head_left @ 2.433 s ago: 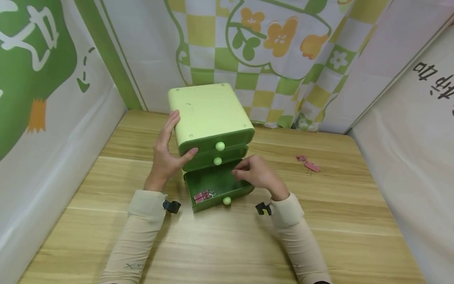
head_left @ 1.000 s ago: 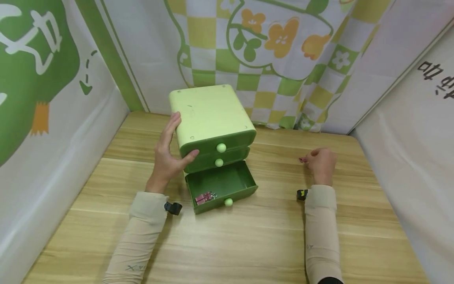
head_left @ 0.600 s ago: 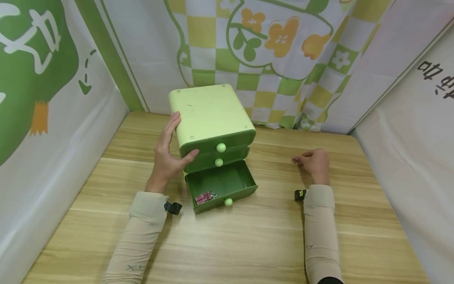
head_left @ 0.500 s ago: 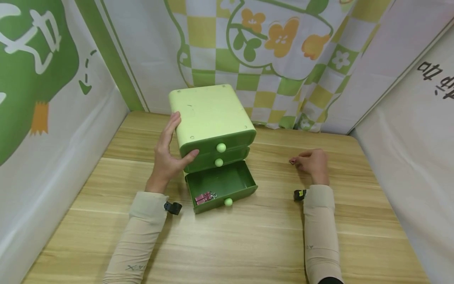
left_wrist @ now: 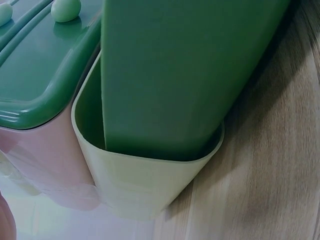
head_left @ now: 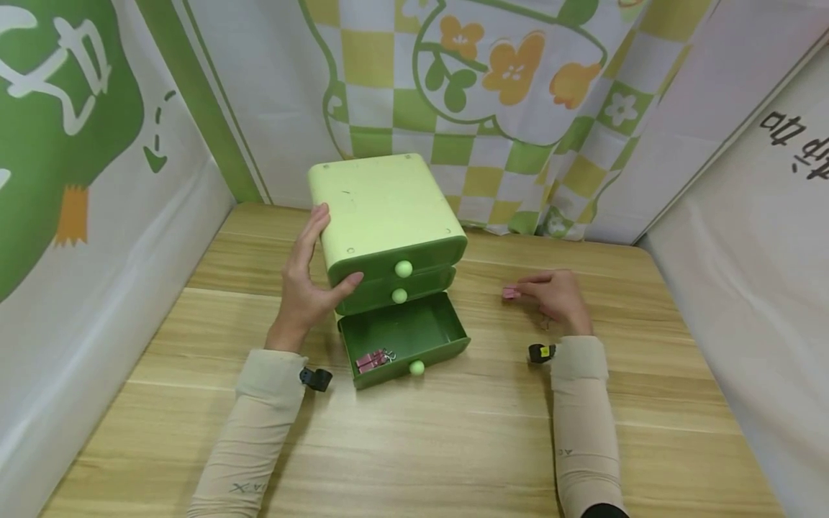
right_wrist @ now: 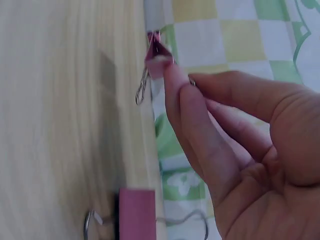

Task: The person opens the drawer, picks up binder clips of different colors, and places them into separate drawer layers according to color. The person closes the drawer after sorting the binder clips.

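Between the fingertips and thumb of my right hand (head_left: pixel 560 296) is a small pink binder clip (head_left: pixel 510 292), pinched by a wire handle, close over the table. In the right wrist view a second pink binder clip (right_wrist: pixel 137 215) lies on the table below the hand; the head view mostly hides it. My left hand (head_left: pixel 304 284) rests along the left side of the green drawer unit (head_left: pixel 388 208), fingers extended on its side and thumb pressing the front. The bottom drawer (head_left: pixel 414 320) is pulled out, with pink binder clips (head_left: pixel 372 360) in its front left corner.
The two upper drawers, with round knobs (head_left: pixel 404 269), are closed. A checked curtain (head_left: pixel 414 108) hangs behind the wooden table (head_left: pixel 453 446), and printed white panels stand at both sides. In the left wrist view the pulled-out drawer (left_wrist: pixel 175 75) juts from its pale shell (left_wrist: pixel 140 185).
My right hand has left the open drawer, reached the clips on the table at the right, pinched one and drawn it left toward the drawer unit. My left hand has stayed in place.
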### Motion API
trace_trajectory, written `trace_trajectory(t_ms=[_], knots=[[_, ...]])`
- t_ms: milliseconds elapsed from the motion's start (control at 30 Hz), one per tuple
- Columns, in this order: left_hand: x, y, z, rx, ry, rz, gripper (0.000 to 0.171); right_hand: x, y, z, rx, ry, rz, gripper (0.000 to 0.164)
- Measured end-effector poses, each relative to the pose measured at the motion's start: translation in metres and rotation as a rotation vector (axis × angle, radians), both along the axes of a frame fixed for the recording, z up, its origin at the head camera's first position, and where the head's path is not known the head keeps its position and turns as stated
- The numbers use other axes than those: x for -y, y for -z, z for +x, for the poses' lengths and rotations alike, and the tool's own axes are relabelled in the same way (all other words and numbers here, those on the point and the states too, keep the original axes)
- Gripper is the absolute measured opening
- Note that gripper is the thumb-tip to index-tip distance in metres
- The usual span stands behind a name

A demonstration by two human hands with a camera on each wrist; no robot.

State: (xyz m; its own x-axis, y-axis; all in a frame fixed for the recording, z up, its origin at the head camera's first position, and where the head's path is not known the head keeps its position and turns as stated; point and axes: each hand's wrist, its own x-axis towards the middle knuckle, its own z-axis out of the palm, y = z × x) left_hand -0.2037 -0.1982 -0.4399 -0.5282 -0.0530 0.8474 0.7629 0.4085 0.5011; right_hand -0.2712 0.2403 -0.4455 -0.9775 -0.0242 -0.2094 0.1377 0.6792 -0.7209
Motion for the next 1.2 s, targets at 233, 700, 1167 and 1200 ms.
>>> trace_trajectory(t_ms=[233,700,1167,1200], knots=[[0.000,-0.001,-0.001,0.009,0.001,0.006,0.099,0.014,-0.012,0.003,-0.011,-0.076,0.005,0.038],[0.001,0.000,0.000,0.039,-0.011,0.000,0.097,0.056,-0.042,0.030,0.110,-0.189,-0.297,0.035],[0.001,0.001,-0.001,0.024,-0.005,0.001,0.098,0.106,-0.039,0.056,0.052,-0.416,-0.284,0.020],[0.001,0.001,-0.001,0.025,-0.005,0.002,0.098,0.110,-0.037,0.058,0.048,-0.429,-0.277,0.020]])
